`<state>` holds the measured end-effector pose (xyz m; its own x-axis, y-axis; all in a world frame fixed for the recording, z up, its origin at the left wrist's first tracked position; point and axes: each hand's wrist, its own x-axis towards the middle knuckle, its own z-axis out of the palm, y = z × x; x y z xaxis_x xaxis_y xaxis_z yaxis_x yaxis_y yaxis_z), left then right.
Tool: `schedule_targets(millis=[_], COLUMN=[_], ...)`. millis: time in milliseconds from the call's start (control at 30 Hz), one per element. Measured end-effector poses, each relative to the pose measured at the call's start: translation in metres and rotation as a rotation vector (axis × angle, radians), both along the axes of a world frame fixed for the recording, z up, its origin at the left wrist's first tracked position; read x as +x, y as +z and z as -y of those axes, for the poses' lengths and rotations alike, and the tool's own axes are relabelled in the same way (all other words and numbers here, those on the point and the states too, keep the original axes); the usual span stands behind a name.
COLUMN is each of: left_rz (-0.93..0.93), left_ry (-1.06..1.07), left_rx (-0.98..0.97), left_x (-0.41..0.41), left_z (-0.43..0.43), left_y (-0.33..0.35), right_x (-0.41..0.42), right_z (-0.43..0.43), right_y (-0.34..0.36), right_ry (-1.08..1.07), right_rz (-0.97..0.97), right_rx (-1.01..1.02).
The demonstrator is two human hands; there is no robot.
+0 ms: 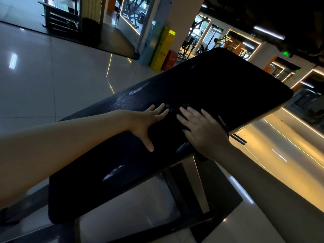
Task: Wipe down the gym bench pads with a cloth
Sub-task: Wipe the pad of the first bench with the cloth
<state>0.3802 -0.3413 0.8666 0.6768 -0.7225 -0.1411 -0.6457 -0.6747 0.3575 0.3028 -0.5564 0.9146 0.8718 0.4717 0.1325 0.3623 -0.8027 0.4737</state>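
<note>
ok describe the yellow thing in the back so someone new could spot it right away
Look past the far end of the black bench pad to the wide pale pillar. At its foot stands a tall yellow cabinet, between a pale blue panel and a low red box; it alone is yellow.

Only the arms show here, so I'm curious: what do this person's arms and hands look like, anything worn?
The left hand and right hand wear no gloves, and no rings or watch show in the dim light. No sleeves reach into view on either arm.
</note>
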Motion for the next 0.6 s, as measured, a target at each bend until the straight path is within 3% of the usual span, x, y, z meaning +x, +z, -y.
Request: schedule_targets(millis=[233, 400, 600], left_rz=[-0.012, -0.048, -0.049], left_ry=[0.033, 0.055, 0.065], left_rx=[-0.062, -0.119, -0.107], left_x=[-0.013, -0.023, -0.026], left_z=[-0.007, -0.013, -0.011], left_y=[-0.007, -0.025, -0.021], right_x=[-0.006, -0.035, -0.051], right_z=[-0.020, -0.020, -0.011], right_y=[-0.010, -0.024, -0.039], right_ry=[-0.169, -0.005, 0.171], right_rz=[0.014, 0.003, 0.018], right_rx=[0.049, 0.120, 0.044])
